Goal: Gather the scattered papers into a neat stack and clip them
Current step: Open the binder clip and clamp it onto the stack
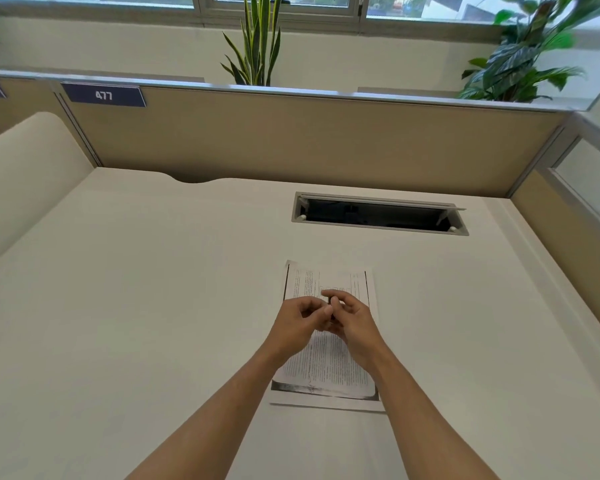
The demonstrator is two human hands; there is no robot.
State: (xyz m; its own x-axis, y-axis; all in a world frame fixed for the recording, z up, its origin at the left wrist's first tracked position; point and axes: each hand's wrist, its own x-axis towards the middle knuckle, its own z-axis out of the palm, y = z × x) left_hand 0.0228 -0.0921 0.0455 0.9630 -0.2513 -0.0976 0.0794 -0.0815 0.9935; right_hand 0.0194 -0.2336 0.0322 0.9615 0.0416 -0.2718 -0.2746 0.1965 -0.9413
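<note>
Two bare arms reach out over a white desk (pixel 153 306). The papers (pixel 326 368) lie in one stack on the desk, right under the hands. The left hand (pixel 297 322) and the right hand (pixel 355 320) meet above the stack, fingers curled in and touching. A small dark thing (pixel 332 301), maybe a clip, sits pinched between the fingertips. It is too small to tell which hand holds it. Farther back, a long slot (pixel 378 214) is open in the desk. Behind it stands a tan wall (pixel 291 140) with a sign (pixel 104 95) that says 477. Green plants (pixel 257 39) stand by the window.
</note>
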